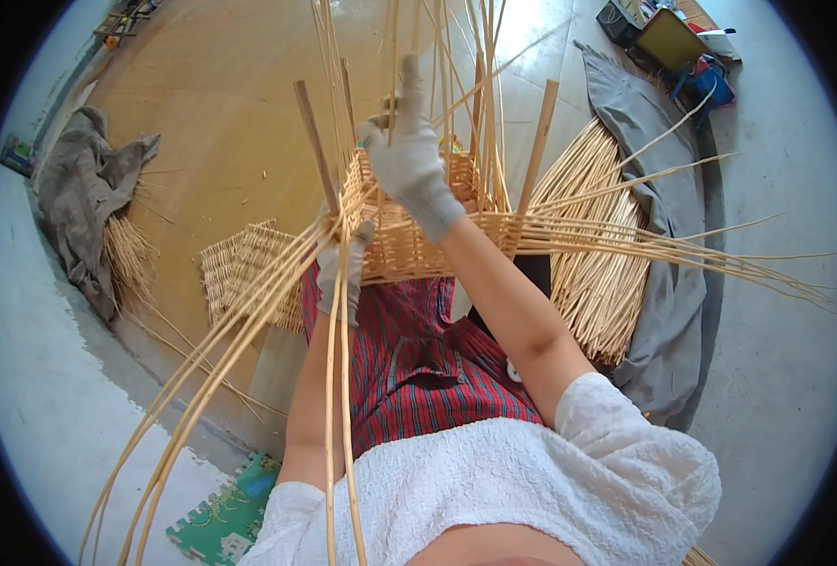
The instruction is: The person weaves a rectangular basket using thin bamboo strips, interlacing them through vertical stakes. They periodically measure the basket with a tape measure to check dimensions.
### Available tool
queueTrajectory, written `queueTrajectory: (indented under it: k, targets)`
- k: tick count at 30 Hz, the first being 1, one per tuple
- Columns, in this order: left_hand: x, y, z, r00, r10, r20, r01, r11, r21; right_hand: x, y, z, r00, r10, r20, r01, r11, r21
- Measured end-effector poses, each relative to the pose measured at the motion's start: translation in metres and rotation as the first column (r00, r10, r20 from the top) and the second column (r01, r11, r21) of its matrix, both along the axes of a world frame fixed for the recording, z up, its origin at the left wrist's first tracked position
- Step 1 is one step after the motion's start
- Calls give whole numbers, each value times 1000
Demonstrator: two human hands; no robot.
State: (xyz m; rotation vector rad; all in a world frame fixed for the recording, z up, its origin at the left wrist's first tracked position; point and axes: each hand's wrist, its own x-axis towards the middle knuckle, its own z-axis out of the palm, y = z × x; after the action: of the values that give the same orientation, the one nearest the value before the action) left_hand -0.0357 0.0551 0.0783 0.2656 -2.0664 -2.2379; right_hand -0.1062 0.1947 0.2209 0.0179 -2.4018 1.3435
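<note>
A half-woven willow basket [404, 247] rests at my lap, with wooden stakes [535, 146] standing at its corners and thin rods rising from its far side. My left hand [341, 274], in a grey-white glove, is closed round the basket's near left corner; rods crossing in front partly hide its fingers. Over the basket reaches my right hand [409, 162], gloved too, its fingers pointing up and closed along one upright willow rod [394, 57]. Long loose rods [239, 330] fan from the near left corner toward me, and others [663, 242] stick out to the right.
A thick bundle of willow rods [599, 255] lies at right on a grey cloth [668, 311]. Left are a woven panel [234, 269], another cloth [88, 189] with rods, and a green foam mat [234, 509]. Boxes and tools [668, 42] stand at far right.
</note>
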Motion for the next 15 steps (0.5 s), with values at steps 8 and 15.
queueTrajectory:
  k: [8, 15]
  targets:
    - [10, -8, -18, 998, -3, 58, -1, 998, 66, 146, 46, -93, 983, 110, -145, -178, 746, -641]
    - [72, 38, 32, 967, -15, -253, -95, 903, -418, 132, 73, -96, 978, 154, -138, -207, 733, -648]
